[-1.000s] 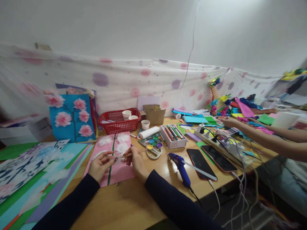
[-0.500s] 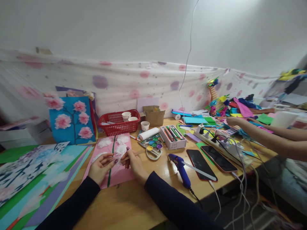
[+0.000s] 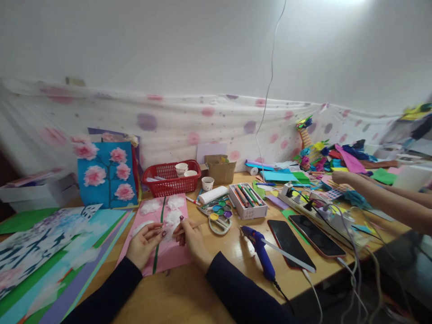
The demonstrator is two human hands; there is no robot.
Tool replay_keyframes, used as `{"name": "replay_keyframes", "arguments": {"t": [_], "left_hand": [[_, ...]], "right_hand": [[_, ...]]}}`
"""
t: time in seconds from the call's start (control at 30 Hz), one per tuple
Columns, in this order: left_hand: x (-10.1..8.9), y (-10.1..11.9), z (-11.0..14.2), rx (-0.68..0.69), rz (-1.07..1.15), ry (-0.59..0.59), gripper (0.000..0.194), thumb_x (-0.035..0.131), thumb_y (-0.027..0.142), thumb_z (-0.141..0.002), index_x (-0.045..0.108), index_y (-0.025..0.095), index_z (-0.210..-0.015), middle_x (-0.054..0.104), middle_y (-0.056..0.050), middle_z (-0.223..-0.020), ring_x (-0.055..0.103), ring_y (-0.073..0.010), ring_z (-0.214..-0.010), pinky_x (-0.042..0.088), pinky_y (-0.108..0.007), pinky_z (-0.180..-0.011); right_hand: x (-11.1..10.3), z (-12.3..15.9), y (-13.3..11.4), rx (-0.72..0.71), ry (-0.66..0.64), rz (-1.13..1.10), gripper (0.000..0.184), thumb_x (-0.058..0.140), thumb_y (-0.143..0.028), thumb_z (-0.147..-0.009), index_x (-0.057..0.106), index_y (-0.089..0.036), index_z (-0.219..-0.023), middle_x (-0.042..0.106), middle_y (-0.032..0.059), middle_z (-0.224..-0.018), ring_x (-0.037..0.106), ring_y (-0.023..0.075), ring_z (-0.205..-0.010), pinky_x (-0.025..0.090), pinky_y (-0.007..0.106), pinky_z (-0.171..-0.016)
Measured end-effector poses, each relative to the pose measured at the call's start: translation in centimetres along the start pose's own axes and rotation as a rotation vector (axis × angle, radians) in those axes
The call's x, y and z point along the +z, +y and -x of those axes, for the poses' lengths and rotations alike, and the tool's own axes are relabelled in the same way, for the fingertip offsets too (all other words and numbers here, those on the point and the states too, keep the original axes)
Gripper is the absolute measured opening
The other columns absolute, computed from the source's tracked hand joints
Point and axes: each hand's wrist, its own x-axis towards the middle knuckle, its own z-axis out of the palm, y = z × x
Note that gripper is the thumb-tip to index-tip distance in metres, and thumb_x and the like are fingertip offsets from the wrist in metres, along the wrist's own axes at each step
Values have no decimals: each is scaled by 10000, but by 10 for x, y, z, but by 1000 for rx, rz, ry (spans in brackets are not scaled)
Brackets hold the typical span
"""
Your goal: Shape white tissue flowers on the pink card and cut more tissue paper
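A pink sheet of paper (image 3: 170, 261) lies in front of me, with a green stripe (image 3: 156, 255) down it and several white tissue flowers (image 3: 150, 206) on it. My left hand (image 3: 144, 245) pinches the edge of a faintly pink-tinted tissue flower (image 3: 171, 219) right of the stripe; the exact grip is partly hidden. In my right hand (image 3: 191, 238) is a thin paintbrush (image 3: 199, 223), its handle pointing right and its tip hidden by the fingers near that flower. A round paint palette (image 3: 218, 213) with several coloured wells lies just right of my right hand.
A blue glue gun (image 3: 259, 252) and two phones (image 3: 290, 245) lie to the right, by a power strip (image 3: 310, 204) with trailing cables. Behind stand a marker box (image 3: 251, 211), paper cup (image 3: 207, 183) and red basket (image 3: 162, 186). Another person's arm (image 3: 378, 193) reaches in at right.
The view has shifted slightly, so the table things sit lower. Both my hands keep nearly the same pose at the flower. The other person's arm has moved a little.
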Motion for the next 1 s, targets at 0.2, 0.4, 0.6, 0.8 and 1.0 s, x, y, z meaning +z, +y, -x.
{"name": "replay_keyframes", "arguments": {"t": [0.2, 0.4, 0.6, 0.8, 1.0], "left_hand": [[-2, 0, 2, 11, -13, -20, 561, 831, 344, -427, 589, 129, -885, 707, -86, -837, 674, -208, -814, 532, -280, -732], [-5, -5, 0, 21, -15, -43, 551, 827, 350, -450, 586, 134, -896, 708, -94, -873, 672, -206, -830, 526, -276, -739], [-6, -4, 1, 28, -30, -67, 583, 831, 359, -480, 565, 135, -949, 715, -73, -802, 675, -186, -787, 510, -247, -709], [-3, -2, 5, -30, -9, -78, 640, 851, 358, -452, 554, 135, -972, 721, -67, -738, 681, -200, -727, 509, -267, -673], [-5, -6, 2, -46, 37, -73, 634, 856, 316, -457, 549, 125, -979, 720, -53, -739, 668, -155, -696, 498, -245, -685]], "right_hand": [[1, -1, 3, -10, 1, 3, 366, 477, -456, -731, 550, -171, -514, 471, -33, -405, 401, 64, -356, 290, 194, -392], [2, 0, 2, 4, -4, -8, 379, 492, -475, -727, 555, -169, -513, 452, -42, -386, 383, 59, -344, 268, 197, -387], [1, 0, 3, 9, -13, -5, 359, 471, -421, -754, 558, -163, -519, 456, -40, -384, 382, 63, -333, 257, 198, -384], [1, -1, 3, 17, 1, 0, 380, 429, -393, -793, 540, -168, -508, 448, -33, -379, 392, 77, -336, 267, 207, -387], [2, -2, -2, 55, -5, 4, 420, 383, -402, -811, 532, -171, -493, 462, -24, -371, 389, 76, -322, 270, 205, -373]]}}
